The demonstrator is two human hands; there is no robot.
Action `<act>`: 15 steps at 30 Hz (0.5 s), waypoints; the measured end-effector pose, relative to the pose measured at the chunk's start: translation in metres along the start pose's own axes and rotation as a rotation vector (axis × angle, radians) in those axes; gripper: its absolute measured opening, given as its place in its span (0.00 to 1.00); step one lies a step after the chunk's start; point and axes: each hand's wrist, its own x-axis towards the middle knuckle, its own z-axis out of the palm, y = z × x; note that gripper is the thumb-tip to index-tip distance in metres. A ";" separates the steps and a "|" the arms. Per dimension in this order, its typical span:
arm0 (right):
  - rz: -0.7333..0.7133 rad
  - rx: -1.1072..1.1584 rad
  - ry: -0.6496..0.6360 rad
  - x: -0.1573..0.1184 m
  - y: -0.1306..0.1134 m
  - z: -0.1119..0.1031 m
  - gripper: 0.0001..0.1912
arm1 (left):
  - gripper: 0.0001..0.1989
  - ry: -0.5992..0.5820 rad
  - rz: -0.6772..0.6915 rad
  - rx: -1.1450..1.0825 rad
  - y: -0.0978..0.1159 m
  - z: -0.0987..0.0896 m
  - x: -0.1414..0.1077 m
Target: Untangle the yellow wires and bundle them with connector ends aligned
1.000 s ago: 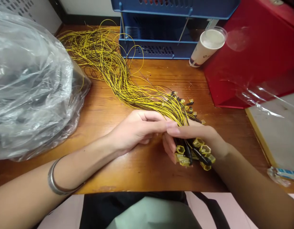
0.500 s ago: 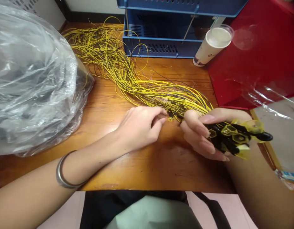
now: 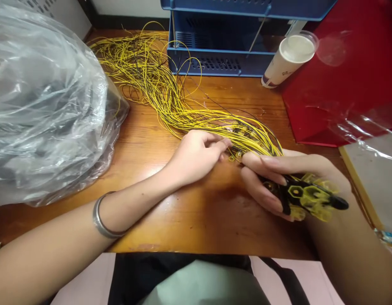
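Note:
A long bundle of yellow and black wires (image 3: 196, 118) runs from the back left of the wooden table (image 3: 198, 220) to the right. My right hand (image 3: 272, 178) is wrapped round its near end, where black pieces with clear yellow hexagonal caps (image 3: 310, 195) stick out past the fingers. My left hand (image 3: 198, 154) rests at the front edge of the bundle, thumb and fingertips pressed together beside the wires. What those fingertips hold, if anything, is too small to make out. A few yellow caps (image 3: 235, 156) lie between the two hands.
A large clear plastic bag (image 3: 52, 114) fills the left side. At the back stands a blue tiered rack (image 3: 211, 63). A tilted paper cup (image 3: 287, 59) leans by a red panel (image 3: 345, 84) at the right, with clear plastic film in front.
My left hand has moved right and slightly up to the wires, its fingertips closer together. The capped ends in my right hand have turned and shifted a little left and down.

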 end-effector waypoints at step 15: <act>-0.136 -0.260 0.043 0.018 0.016 0.000 0.16 | 0.16 -0.263 -0.237 -0.532 0.012 -0.018 -0.021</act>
